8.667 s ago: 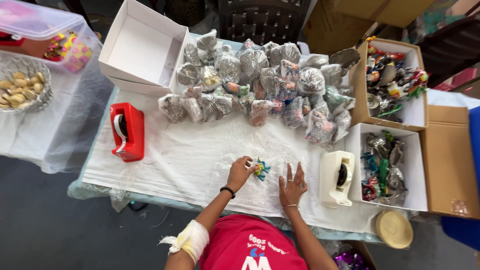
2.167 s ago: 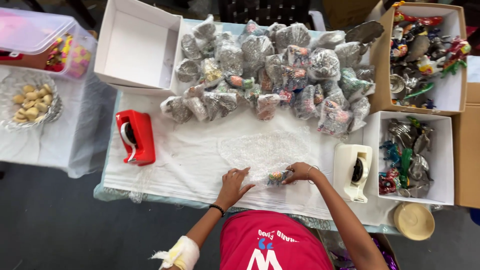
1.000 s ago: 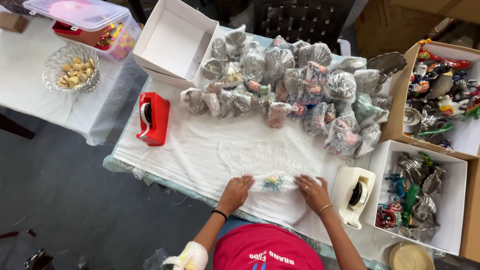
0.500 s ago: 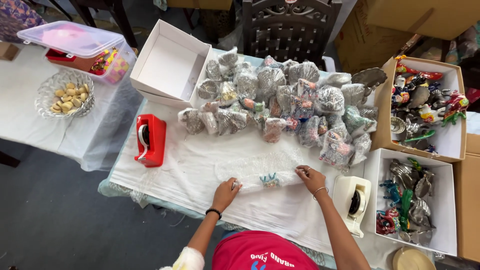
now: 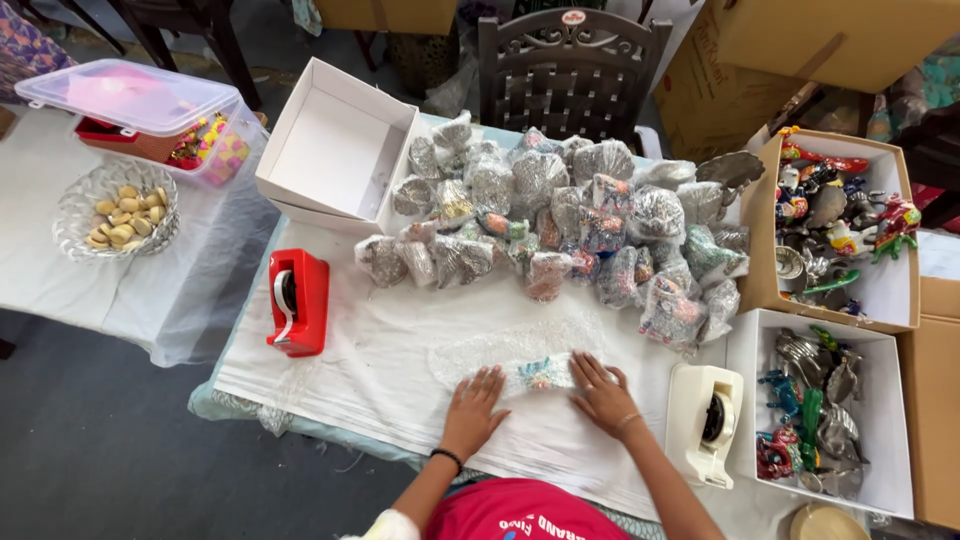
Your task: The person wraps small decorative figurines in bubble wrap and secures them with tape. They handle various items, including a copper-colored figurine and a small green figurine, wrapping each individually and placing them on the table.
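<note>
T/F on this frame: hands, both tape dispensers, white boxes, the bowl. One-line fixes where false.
1. Both hands, left hand and right hand, press flat on the bubble wrap beside a small colourful figurine. True.
2. The red tape dispenser sits by the right hand. False: it is left of the left hand; the white tape dispenser is on the right.
3. The white box at upper left is full. False: empty.
4. The glass bowl sits on the side table. True.

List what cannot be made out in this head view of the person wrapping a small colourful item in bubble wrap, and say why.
- Small colourful item, head view: too small and veiled by bubble wrap.
- Wrapped bundles: contents blurred by wrapping.
- Round object: cut by bottom edge.
- Left hand, right hand: palms face down, hidden.
</note>
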